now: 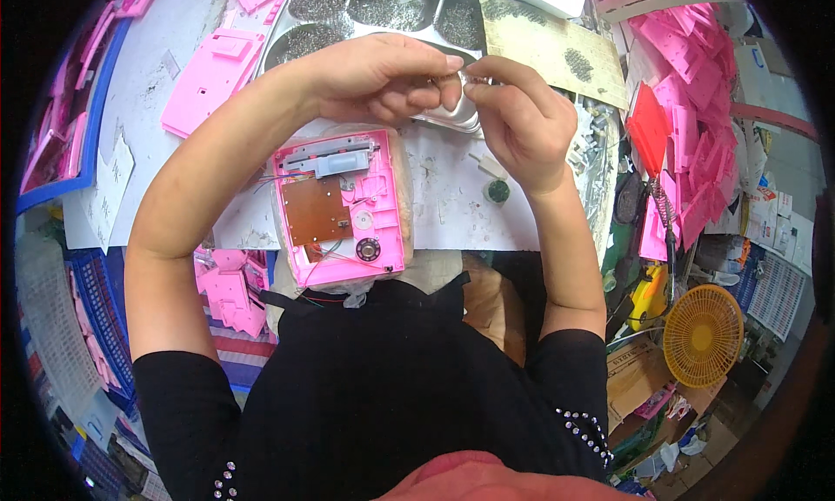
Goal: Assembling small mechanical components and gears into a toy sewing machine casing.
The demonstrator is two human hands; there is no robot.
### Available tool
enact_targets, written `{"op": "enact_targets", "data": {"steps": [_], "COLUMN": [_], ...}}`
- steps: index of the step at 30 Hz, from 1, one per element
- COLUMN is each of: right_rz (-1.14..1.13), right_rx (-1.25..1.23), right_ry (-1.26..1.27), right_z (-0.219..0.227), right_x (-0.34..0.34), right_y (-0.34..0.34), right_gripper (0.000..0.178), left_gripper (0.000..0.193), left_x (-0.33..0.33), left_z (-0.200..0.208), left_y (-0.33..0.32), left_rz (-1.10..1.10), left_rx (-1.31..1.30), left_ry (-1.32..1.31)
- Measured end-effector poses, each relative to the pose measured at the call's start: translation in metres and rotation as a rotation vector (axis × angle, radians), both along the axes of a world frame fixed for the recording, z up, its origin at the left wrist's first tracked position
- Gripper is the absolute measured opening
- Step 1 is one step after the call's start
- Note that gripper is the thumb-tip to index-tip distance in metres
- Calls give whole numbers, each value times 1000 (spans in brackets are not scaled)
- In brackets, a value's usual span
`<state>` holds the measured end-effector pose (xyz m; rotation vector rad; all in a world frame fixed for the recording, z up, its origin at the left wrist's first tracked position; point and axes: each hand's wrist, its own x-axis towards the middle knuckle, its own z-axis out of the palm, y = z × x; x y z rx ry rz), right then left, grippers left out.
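Note:
Above the front of a metal compartment tray, my left hand and my right hand almost meet at the fingertips. Each is closed in a pinch; something tiny and shiny shows between them, too small to name. Small loose metal pieces fill several tray compartments. Nearer to me lies an open pink plastic housing on a clear bag. Inside it are a brown circuit board, a round speaker, a white disc, a grey bar-shaped part and thin wires. Neither hand touches the housing.
Pink panels lie left of the tray; more are heaped at the right. A stained sheet holds metal pieces beside the tray. A small green-topped container, a red object above a coiled cord, and an orange basket are on the right.

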<state>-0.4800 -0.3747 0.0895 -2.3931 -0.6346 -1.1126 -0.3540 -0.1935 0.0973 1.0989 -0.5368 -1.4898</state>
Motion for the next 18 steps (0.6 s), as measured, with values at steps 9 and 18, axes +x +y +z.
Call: {"op": "enact_targets", "data": {"steps": [9,18], "right_rz": [-24,-125], "right_rx": [-27,948], "right_ry": [76,646], "right_z": [-17,-1], "right_x": [2,-6], "right_y": [-1,-6], "right_gripper": [15,21], "left_gripper": [35,30], "left_x": [8,-2], "left_z": [-10,13], "left_y": [4,38], "left_rz": [67,368], "left_rx": [94,14], "left_ry": [145,-1033]}}
